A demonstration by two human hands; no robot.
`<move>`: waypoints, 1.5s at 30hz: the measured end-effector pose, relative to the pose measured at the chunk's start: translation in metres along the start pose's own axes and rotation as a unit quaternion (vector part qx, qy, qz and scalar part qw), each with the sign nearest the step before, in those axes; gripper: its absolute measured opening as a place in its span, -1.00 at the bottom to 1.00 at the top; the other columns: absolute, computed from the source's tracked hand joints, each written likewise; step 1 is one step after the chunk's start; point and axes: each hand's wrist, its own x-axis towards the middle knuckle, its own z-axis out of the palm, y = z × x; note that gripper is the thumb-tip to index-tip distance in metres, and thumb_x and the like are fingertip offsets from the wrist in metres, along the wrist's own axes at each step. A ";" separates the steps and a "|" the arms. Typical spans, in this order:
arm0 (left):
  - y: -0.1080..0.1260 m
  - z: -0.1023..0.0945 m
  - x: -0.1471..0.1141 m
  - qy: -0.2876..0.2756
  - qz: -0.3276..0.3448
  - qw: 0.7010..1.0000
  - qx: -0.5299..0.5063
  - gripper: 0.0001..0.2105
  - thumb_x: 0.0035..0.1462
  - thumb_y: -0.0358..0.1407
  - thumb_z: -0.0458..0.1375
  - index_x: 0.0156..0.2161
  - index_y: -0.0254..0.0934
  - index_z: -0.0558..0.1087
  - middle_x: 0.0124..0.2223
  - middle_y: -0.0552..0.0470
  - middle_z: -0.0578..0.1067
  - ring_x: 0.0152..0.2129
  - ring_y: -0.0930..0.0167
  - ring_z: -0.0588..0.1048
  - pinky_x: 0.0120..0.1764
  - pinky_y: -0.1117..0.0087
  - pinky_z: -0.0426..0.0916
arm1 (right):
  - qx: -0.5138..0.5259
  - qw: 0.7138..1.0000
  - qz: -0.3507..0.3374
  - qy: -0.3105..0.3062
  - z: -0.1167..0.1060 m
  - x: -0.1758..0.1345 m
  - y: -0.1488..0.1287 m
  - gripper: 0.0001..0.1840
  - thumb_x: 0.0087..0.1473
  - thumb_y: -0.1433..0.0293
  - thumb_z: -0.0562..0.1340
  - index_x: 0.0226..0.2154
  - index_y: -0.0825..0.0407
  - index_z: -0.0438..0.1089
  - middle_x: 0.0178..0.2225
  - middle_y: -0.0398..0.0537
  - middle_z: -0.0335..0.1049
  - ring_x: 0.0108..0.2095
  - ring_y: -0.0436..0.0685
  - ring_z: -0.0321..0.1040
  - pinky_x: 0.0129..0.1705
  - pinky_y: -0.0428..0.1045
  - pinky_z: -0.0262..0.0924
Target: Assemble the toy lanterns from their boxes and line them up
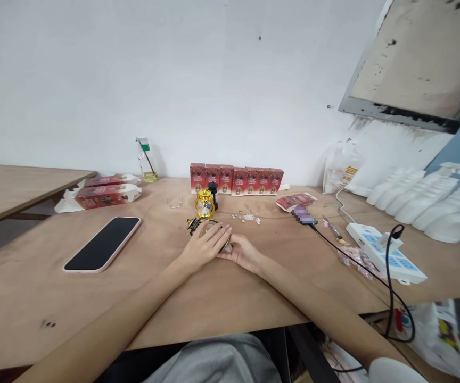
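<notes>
the left hand (207, 243) lies over the body of a dark lantern with gold trim (194, 225), its fingers nearly straight and close together, while the right hand (243, 251) is partly closed, its fingers curled around the end nearer the person; the thumb is hard to make out. the lantern lies tilted on its side between the two, just above or on the tabletop (278, 298), i cannot tell which, and its top points left. just beyond it a gold lantern (205, 205) stands upright, with a black lantern (213, 196) right behind. farther back, seven red boxes (236, 181) stand in a row near the wall. small white pieces (248, 217) are scattered to the right of the gold lantern, and a phone (102, 244) lies face up, well apart, on the left.
</notes>
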 end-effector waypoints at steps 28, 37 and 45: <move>-0.016 -0.007 -0.005 -0.144 -0.196 0.960 -0.139 -0.52 -0.04 -0.52 -0.01 0.05 -0.31 0.28 -0.02 -0.10 0.47 -0.07 0.28 0.36 -0.13 0.25 0.19 | 0.041 0.987 -0.067 0.138 -0.046 0.024 -0.032 -0.83 -0.01 0.56 0.07 -0.42 0.13 0.36 -0.37 0.05 0.50 -0.28 0.06 0.47 0.01 0.00 0.26; -0.017 -0.006 -0.006 -0.143 -0.196 0.957 -0.158 -0.51 -0.03 -0.50 -0.02 0.08 -0.26 0.26 -0.03 -0.10 0.46 -0.06 0.27 0.35 -0.14 0.25 0.20 | 0.041 0.984 -0.096 0.143 -0.057 0.027 -0.042 -0.83 -0.01 0.50 0.06 -0.38 0.08 0.35 -0.33 -0.01 0.48 -0.27 0.09 0.46 -0.03 0.04 0.28; -0.017 -0.007 -0.007 -0.127 -0.185 0.962 -0.154 -0.51 -0.04 -0.51 -0.01 0.06 -0.27 0.25 -0.03 -0.08 0.47 -0.07 0.28 0.36 -0.17 0.27 0.19 | -0.048 0.984 -0.119 0.123 -0.063 0.021 -0.057 -0.81 -0.07 0.42 0.12 -0.31 -0.03 0.31 -0.18 -0.14 0.44 -0.42 0.01 0.42 -0.35 -0.04 0.31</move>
